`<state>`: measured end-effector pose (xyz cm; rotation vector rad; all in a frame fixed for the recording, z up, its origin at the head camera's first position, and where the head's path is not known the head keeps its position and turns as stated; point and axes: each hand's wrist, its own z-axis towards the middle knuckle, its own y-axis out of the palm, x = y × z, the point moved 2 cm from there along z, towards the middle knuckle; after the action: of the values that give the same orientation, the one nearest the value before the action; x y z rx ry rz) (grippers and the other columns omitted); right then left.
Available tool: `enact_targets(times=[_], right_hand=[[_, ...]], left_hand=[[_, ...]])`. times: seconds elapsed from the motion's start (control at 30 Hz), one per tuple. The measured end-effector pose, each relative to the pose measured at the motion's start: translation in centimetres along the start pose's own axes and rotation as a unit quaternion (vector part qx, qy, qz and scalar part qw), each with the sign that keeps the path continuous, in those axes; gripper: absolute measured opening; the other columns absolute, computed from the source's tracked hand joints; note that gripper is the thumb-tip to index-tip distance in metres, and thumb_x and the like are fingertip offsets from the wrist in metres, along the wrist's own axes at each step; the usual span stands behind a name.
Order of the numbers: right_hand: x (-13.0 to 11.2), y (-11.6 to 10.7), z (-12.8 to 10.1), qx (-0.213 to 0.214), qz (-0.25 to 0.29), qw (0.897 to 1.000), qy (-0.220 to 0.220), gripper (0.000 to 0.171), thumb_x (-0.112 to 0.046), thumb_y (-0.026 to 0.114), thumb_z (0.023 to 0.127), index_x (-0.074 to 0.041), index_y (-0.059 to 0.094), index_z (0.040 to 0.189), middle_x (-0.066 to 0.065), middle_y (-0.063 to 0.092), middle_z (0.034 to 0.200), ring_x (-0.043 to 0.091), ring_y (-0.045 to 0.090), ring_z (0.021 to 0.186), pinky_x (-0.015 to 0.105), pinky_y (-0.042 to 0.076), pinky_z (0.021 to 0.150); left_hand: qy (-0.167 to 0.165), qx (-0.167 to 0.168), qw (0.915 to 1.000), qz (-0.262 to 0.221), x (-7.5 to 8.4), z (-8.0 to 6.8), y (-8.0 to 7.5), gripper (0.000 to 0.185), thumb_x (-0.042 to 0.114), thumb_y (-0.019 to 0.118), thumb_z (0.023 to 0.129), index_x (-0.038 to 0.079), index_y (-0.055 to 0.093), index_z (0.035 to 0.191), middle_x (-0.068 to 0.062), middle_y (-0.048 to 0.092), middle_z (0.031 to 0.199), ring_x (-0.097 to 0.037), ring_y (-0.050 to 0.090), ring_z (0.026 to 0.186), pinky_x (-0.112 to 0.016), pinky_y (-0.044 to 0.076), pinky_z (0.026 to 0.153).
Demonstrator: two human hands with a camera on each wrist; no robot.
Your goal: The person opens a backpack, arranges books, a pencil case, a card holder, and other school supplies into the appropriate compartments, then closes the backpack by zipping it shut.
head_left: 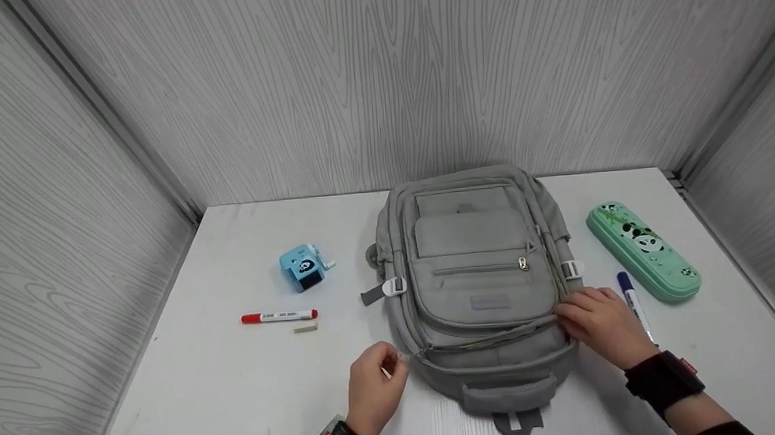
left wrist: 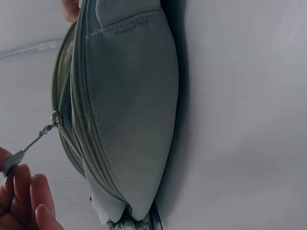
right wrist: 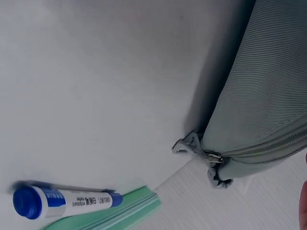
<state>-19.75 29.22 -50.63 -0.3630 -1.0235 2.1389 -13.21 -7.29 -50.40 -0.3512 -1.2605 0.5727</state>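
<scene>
Both hands work at the white table's near edge: left hand (head_left: 372, 391) pinches the zipper pull (left wrist: 13, 162), right hand (head_left: 598, 322) rests spread-fingered on the backpack (head_left: 477, 286). Grey wood-grain walls enclose the table (head_left: 191, 387); the backpack lies mid-table.

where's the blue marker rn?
Head view: the blue marker lies on the table's right side, between the right hand and the green pencil case.

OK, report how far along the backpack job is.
Done: the grey backpack lies flat on the white table, its main zip partly open. In hand: the left hand pinches the zipper pull while the right hand steadies the bag's side. Left: red marker, blue marker, sharpener and panda pencil case lie outside.
</scene>
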Motion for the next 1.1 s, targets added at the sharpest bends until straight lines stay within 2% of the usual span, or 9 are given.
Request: enact_targets(times=[0.03,0.1,0.17,0.33,0.47,0.63,0.8,0.97,1.1], right_hand=[[0.3,0.1,0.1,-0.007,-0.005,1.0,0.001,0.008,-0.018,0.073,0.086,-0.013,0.073,0.093,0.001,0.07,0.09,0.022,0.062,0.086,0.039,0.046,0.071],[1.0,0.2,0.2,-0.022,-0.014,1.0,0.005,0.023,-0.01,0.082,0.071,-0.014,0.073,0.093,0.001,0.069,0.09,0.024,0.062,0.087,0.04,0.046,0.071],[1.6,0.4,0.4,-0.032,-0.022,0.999,0.007,0.03,-0.007,0.086,0.065,-0.013,0.073,0.092,0.003,0.069,0.089,0.025,0.061,0.087,0.041,0.046,0.071],[2.4,1.0,0.9,-0.041,-0.031,0.999,0.012,0.029,-0.005,0.085,0.065,-0.012,0.072,0.09,0.004,0.067,0.089,0.026,0.059,0.086,0.042,0.046,0.07],[1.7,0.6,1.4,-0.064,-0.051,0.996,0.036,0.025,-0.002,0.084,0.067,-0.009,0.071,0.089,0.007,0.068,0.088,0.027,0.058,0.084,0.043,0.046,0.068],[-1.9,-1.1,3.6,-0.143,-0.087,0.982,0.086,0.016,-0.002,0.078,0.071,-0.007,0.067,0.081,0.008,0.066,0.08,0.03,0.06,0.076,0.046,0.045,0.064],[-7.3,-2.4,7.0,-0.199,-0.051,0.974,0.097,0.013,-0.007,0.079,0.072,-0.01,0.067,0.076,0.005,0.065,0.073,0.026,0.061,0.067,0.042,0.044,0.059],[-11.6,-1.8,9.6,-0.218,0.004,0.972,0.088,0.02,-0.015,0.083,0.07,-0.012,0.065,0.076,0.001,0.066,0.073,0.021,0.063,0.066,0.038,0.047,0.057],[-13.5,-0.4,10.8,-0.207,0.001,0.975,0.082,0.026,-0.017,0.087,0.067,-0.011,0.062,0.075,0.002,0.064,0.072,0.021,0.062,0.064,0.036,0.046,0.056]], left_hand=[[0.005,-0.004,1.0,-0.002,0.3,-0.1,0.3,0.02,0.001,0.066,0.08,0.013,0.054,0.07,0.004,0.058,0.069,0.001,0.05,0.064,-0.016,0.041,0.06],[0.015,-0.009,0.9998,-0.005,0.8,-0.3,0.8,0.02,0.001,0.067,0.08,0.013,0.054,0.07,0.004,0.058,0.069,0.001,0.05,0.064,-0.016,0.042,0.06],[0.024,-0.015,0.9996,-0.007,1.2,-0.5,1.3,0.02,0.002,0.067,0.081,0.013,0.054,0.07,0.004,0.058,0.069,0.001,0.05,0.064,-0.016,0.042,0.06],[0.024,-0.031,0.9989,-0.027,1.8,-0.8,1.9,0.019,0.002,0.067,0.082,0.012,0.056,0.071,0.003,0.059,0.07,0.002,0.049,0.064,-0.016,0.042,0.06],[0.018,-0.04,0.9983,-0.039,1.8,-0.8,2.2,0.017,0.003,0.067,0.083,0.012,0.058,0.072,0.002,0.061,0.071,0.002,0.05,0.065,-0.015,0.042,0.06],[0.023,-0.038,0.9979,-0.047,1.9,-0.6,2.2,0.017,0.002,0.068,0.082,0.011,0.058,0.071,0.001,0.061,0.069,0.002,0.051,0.064,-0.015,0.042,0.059],[0.024,-0.045,0.9967,-0.063,2.3,-0.4,2.1,0.018,0.001,0.067,0.082,0.01,0.057,0.071,-0.001,0.061,0.069,0.002,0.05,0.063,-0.016,0.042,0.059],[0.015,-0.053,0.9953,-0.08,3.0,0.1,2.1,0.017,0.002,0.067,0.083,0.009,0.058,0.071,-0.002,0.062,0.069,0.002,0.05,0.063,-0.017,0.042,0.061],[-0.004,-0.055,0.9943,-0.091,3.5,0.4,2.2,0.015,0.002,0.067,0.081,0.008,0.059,0.07,-0.002,0.062,0.069,0.003,0.048,0.062,-0.017,0.043,0.061]])
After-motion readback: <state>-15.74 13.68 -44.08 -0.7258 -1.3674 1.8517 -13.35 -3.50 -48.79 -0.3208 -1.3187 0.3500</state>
